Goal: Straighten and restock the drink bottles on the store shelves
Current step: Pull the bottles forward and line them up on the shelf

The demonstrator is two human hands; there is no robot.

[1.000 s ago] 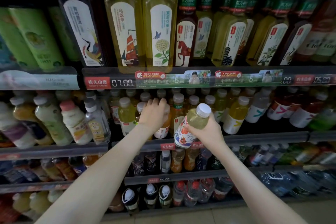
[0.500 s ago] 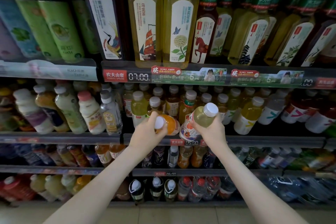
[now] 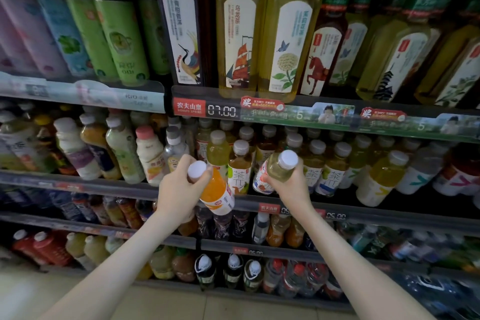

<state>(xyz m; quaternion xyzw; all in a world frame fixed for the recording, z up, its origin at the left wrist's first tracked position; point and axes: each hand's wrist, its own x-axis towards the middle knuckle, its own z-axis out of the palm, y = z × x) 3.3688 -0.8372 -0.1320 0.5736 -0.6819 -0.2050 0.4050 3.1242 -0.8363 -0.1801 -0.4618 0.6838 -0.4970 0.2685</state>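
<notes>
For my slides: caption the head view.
Left hand grips a tilted orange plastic bottle, right hand a pale-yellow plastic bottle, at the drinks shelf.

Bare forearms (image 3: 117,262), L hand (image 3: 179,189), R hand (image 3: 292,187)

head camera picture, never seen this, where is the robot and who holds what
There is no machine here: a person wears a camera on the head, so you look down along their bare arms at store shelves. The left hand grips a tilted orange plastic drink bottle with a white cap. The right hand holds a pale yellow plastic bottle with a white cap and flowered label. Behind them the dark middle shelf carries rows of small capped drinks; tall tea bottles stand above.
</notes>
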